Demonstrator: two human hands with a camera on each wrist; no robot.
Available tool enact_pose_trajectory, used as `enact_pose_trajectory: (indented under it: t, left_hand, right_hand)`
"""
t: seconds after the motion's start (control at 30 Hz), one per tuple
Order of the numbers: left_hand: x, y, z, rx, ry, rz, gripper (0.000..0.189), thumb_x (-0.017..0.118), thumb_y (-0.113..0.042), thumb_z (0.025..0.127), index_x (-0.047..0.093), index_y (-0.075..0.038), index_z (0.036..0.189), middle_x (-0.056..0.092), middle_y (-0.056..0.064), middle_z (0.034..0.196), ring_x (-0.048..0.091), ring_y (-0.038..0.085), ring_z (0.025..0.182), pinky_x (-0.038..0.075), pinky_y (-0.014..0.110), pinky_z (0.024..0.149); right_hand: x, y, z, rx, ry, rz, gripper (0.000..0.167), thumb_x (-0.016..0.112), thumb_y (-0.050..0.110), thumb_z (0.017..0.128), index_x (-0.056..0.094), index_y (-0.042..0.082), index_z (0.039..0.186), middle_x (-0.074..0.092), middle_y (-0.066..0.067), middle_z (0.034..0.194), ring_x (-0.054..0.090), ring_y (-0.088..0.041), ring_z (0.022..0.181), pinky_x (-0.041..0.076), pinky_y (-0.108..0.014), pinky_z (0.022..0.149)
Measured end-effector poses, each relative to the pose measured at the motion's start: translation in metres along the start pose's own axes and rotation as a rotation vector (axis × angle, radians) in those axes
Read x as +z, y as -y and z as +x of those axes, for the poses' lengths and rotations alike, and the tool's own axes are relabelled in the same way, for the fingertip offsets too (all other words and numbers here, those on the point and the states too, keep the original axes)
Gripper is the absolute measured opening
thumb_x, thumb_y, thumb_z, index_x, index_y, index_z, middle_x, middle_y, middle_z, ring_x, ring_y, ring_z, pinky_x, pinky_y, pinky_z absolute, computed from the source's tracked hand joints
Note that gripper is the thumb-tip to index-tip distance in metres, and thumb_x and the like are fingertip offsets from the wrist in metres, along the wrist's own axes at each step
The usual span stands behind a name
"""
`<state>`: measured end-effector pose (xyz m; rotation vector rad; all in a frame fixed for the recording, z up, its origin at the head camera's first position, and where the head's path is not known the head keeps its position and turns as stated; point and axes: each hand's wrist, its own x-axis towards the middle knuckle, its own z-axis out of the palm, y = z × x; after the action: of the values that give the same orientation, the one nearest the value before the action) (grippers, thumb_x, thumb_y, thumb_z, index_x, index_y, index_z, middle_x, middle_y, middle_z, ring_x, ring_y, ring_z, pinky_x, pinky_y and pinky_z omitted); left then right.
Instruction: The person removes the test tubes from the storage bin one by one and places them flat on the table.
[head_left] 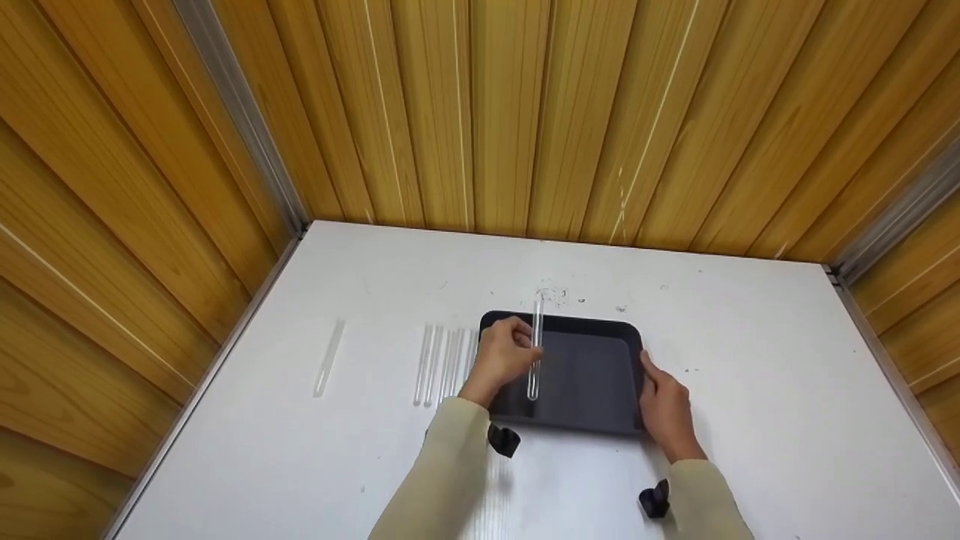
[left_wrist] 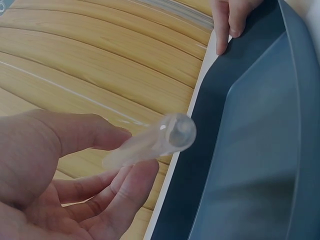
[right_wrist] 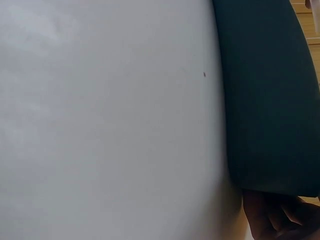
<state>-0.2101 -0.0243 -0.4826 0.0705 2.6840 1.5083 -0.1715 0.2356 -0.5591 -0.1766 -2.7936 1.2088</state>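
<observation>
My left hand [head_left: 501,355] pinches a clear glass test tube [head_left: 533,381] between thumb and fingers, over the left part of a dark rectangular tray [head_left: 589,382]. The tube stands nearly lengthwise in the head view, its rounded end toward me. In the left wrist view, that rounded end of the tube [left_wrist: 181,133] points at the camera. My right hand [head_left: 670,409] holds the tray by its right side, fingers along the outer wall. Seen from the right wrist, the fingers [right_wrist: 265,215] curl close against the tray's corner, and part of the hand is out of frame.
Several more test tubes [head_left: 429,367] lie side by side left of the tray, partly hidden by my left hand and the tray. A single tube [head_left: 328,358] lies farther left on the white table [head_left: 247,450]. Wood-patterned walls [head_left: 510,112] close off the back and sides.
</observation>
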Motion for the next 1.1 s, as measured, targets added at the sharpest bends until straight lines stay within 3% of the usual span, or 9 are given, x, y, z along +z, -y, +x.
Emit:
enact_pose_trajectory:
  t: [0.17,0.6,1.1]
  left_hand:
    - [-0.006,0.006,-0.002,-0.02,-0.005,0.006,0.024,0.077,-0.016,0.077,0.065,-0.008,0.097,0.065,0.002,0.086,0.056,0.01,0.074,0.048,0.025,0.069]
    - [-0.021,0.015,-0.004,-0.01,-0.02,-0.059,0.025,0.076,-0.011,0.074,0.065,-0.004,0.095,0.066,0.004,0.082,0.057,0.011,0.072,0.049,0.027,0.069]
    - [-0.038,0.035,-0.011,-0.068,0.006,-0.063,0.024,0.072,-0.01,0.076,0.064,-0.005,0.098,0.062,0.004,0.085,0.055,0.011,0.066,0.048,0.025,0.062]
  right_hand:
    - [0.001,0.0,-0.001,0.0,-0.004,-0.028,0.045,0.035,0.004,0.102,0.036,0.005,0.147,0.045,-0.024,0.144,0.045,-0.037,0.132,0.044,-0.048,0.102]
    - [-0.001,0.001,-0.003,0.013,-0.004,0.001,0.045,0.036,0.005,0.102,0.037,0.008,0.147,0.043,-0.021,0.146,0.043,-0.036,0.135,0.04,-0.048,0.108]
    - [0.0,0.0,-0.001,0.02,0.015,-0.003,0.045,0.034,0.006,0.103,0.034,0.008,0.149,0.039,-0.021,0.149,0.04,-0.037,0.137,0.038,-0.049,0.109]
